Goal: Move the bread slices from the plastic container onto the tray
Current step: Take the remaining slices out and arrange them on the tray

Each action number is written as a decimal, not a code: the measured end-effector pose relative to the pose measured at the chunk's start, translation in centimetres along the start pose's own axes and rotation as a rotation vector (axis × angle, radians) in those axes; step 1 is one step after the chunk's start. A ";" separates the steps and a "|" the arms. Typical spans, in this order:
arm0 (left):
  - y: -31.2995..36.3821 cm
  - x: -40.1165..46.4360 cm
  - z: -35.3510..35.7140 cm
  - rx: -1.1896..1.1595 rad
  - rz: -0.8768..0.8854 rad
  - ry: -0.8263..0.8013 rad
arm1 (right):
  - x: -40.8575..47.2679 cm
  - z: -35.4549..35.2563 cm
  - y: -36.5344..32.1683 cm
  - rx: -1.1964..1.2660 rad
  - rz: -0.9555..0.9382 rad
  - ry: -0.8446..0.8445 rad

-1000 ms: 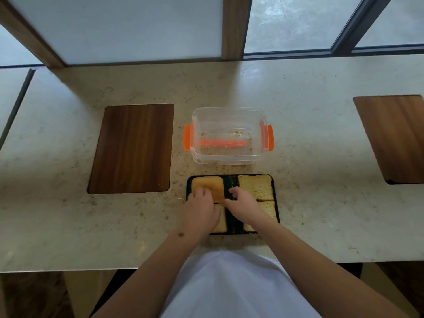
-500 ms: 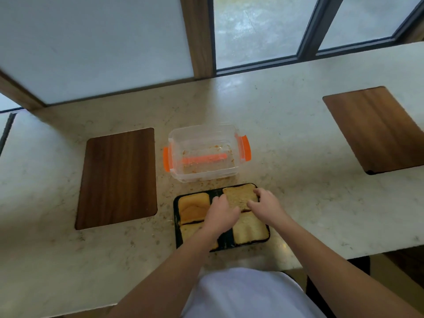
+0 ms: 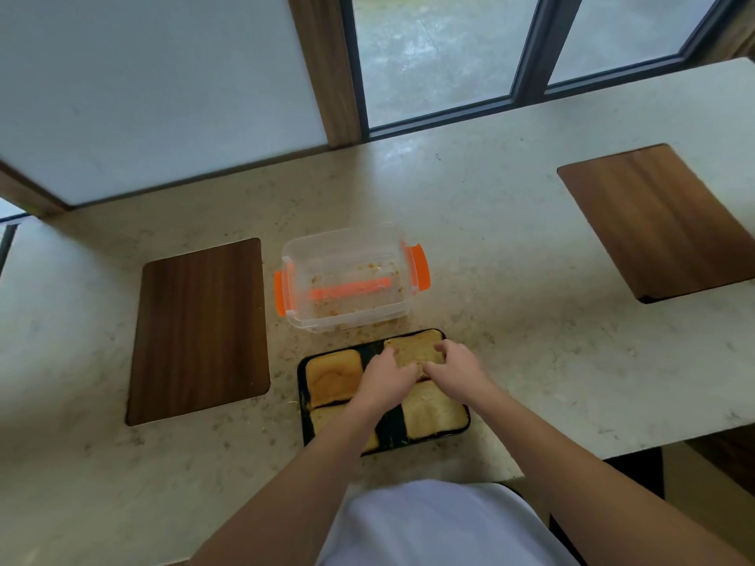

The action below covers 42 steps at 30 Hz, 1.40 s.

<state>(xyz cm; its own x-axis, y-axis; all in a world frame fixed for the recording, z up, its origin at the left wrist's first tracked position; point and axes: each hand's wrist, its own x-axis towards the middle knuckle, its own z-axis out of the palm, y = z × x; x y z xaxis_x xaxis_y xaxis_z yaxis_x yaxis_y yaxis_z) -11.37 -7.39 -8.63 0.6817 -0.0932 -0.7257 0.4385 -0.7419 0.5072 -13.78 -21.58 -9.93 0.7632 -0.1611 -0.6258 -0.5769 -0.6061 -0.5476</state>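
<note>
Both hands on far-right bread slice [image 3: 412, 350] in black tray [image 3: 303, 402]: left hand [image 3: 386, 379] grip pinches its left edge, right hand [image 3: 457, 363] grip its right edge. Three more slices lie beside the grips. Plastic container [image 3: 347, 279] just beyond on tabletop [image 3: 510, 320], only crumbs inside.

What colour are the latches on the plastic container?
Orange latches on the clear plastic container, plain in the head view.

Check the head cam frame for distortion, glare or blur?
Head view: wide-angle bowing curves the countertop edges and window frames; soft daylight sheen on the stone by the window; left hand and right hand slightly soft over the tray; plastic container legible, crumbs visible.
</note>
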 end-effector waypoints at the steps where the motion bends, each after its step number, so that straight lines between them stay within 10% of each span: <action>1: -0.2 0.0 0.0 -0.003 0.005 0.003 | 0.0 0.0 0.0 0.001 0.003 -0.002; 23: -2.1 -2.1 -1.3 -0.234 -0.112 0.098 | -1.5 0.8 -0.4 -0.031 0.013 -0.007; 30: -2.3 -4.4 1.4 -0.357 -0.250 -0.156 | -3.7 1.1 3.5 -0.004 0.026 -0.022; 42: -3.7 -4.0 0.8 -0.460 -0.274 -0.136 | -3.8 1.8 2.5 0.005 0.013 -0.061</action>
<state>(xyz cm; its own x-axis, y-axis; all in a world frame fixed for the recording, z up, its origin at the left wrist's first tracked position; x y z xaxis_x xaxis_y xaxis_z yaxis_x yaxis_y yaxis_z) -16.20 -4.81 -8.00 0.4385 -0.0447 -0.8976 0.8206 -0.3873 0.4202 -18.62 -21.08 -9.95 0.7364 -0.1212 -0.6656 -0.5886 -0.6000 -0.5418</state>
